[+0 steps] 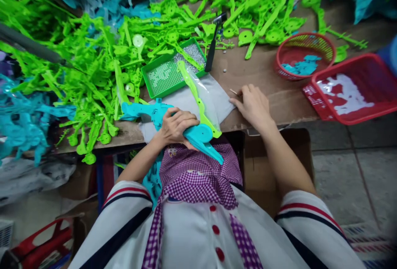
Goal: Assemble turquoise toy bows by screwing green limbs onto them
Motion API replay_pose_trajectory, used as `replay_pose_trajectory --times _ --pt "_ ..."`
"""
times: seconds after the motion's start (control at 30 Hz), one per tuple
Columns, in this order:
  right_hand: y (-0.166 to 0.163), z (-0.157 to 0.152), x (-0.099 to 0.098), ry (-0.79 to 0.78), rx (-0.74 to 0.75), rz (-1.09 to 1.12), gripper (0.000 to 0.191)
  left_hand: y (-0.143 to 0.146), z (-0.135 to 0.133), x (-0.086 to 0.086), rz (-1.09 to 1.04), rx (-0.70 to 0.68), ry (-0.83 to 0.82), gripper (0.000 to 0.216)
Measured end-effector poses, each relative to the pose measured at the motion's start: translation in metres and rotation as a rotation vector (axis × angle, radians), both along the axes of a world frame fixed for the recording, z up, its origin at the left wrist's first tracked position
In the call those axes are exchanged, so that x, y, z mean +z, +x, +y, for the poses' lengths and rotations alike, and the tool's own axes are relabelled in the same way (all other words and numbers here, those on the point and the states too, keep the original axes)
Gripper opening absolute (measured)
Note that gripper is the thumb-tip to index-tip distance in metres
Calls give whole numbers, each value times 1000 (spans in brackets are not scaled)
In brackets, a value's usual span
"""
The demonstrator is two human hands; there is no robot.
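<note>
My left hand (180, 126) is wrapped round a turquoise plastic part (200, 134) with a round disc and a pointed end, held over the table's front edge. A long lime-green plastic piece (194, 91) with a clear film beside it lies against the turquoise part, on a white cloth (218, 95). To the right, my right hand (254, 105) rests at the cloth's edge, fingers closed. A thin brownish rod (234, 92) pokes out by its fingertips; its kind is unclear. Behind the cloth stands a green tray (161, 89) of small white and grey pieces.
A black-handled hammer (212, 47) leans by the tray. Lime-green parts (93, 70) are heaped at left and back, near turquoise parts (27, 111). On the right are a round red basket (279, 60) with turquoise bits and a red rectangular basket (325, 105) with white pieces.
</note>
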State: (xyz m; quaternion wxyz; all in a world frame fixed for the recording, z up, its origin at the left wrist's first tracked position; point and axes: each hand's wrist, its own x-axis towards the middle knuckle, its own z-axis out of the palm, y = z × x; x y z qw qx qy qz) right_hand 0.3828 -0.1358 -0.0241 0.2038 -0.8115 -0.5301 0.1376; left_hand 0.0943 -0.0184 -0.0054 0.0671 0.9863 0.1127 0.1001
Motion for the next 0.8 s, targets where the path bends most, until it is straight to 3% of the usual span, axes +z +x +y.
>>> replay_pose_trajectory --times 0.1,0.27,0.43,0.6,0.8 --pt "0 2 -9 -103 33 -85 32 0 0 2 -167 -62 55 62" --pt "11 -3 -6 -46 80 -99 32 9 -1 8 -488 -189 190 62" --pt "-9 -62 28 124 36 288 24 15 -3 13 -514 -217 207 58" --pt "-56 -107 49 82 371 608 12 10 -2 13 -553 -241 147 52" --pt "-69 -91 51 133 690 627 18 -4 0 7 -398 -126 80 51"
